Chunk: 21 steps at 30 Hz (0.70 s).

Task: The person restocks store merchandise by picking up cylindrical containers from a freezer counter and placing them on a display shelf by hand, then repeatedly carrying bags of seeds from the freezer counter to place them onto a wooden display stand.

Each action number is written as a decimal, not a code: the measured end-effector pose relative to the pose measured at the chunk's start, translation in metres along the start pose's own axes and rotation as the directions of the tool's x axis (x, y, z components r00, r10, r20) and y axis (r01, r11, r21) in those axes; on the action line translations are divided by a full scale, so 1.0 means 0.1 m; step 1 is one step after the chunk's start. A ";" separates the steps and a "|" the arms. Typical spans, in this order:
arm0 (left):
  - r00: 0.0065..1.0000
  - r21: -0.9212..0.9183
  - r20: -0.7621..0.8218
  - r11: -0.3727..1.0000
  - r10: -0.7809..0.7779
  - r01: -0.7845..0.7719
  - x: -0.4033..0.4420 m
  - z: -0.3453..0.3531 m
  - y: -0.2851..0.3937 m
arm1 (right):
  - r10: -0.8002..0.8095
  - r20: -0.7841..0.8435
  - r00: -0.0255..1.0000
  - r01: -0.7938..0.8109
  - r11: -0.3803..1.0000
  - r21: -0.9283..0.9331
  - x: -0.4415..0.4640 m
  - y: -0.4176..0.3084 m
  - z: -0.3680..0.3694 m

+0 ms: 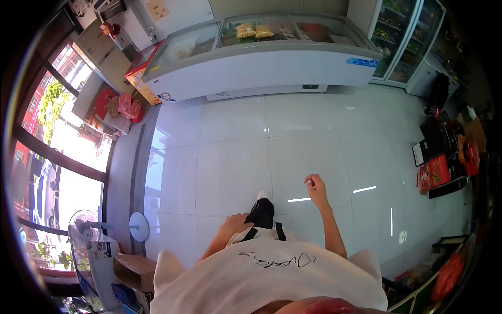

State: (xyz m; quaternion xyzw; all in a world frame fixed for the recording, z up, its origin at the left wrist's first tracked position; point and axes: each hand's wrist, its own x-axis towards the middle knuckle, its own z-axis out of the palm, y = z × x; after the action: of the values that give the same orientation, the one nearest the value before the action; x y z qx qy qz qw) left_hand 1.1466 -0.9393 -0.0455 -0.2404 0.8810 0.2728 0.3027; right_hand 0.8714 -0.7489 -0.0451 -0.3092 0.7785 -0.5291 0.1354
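My left hand [236,224] hangs low in front of me, beside the black trouser leg [260,213]. Its fingers lie loosely extended, and no object shows in it. Farther right, my right hand [317,189] is held out over the tiled floor [308,146]. Its fingers are bent in a loose curl with a gap by the thumb, and nothing is visible between them. Neither hand touches any shop item. A white shoe [262,195] shows ahead of the trouser leg, below the hem of my cream shirt [272,267].
Ahead stands a long chest freezer [251,73] with yellow bags [254,30] inside. A glass-door fridge [405,44] is at back right. Boxes [434,171] are stacked on the right. At left are a window [78,152], a fan [83,227] and a cardboard box [135,271].
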 end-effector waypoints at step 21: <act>0.933 -0.065 -0.337 0.986 0.125 -0.156 3.29 -3.85 -0.32 | 0.049 0.099 0.994 -0.048 0.999 -0.015 4.10 0.11 1.18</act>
State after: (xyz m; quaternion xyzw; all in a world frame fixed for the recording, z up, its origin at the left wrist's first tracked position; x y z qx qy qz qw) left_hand 0.7793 -1.2893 -0.0177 -0.2328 0.9210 0.2891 0.1184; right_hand 0.6144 -1.0901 -0.0545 -0.3170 0.7813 -0.5050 0.1846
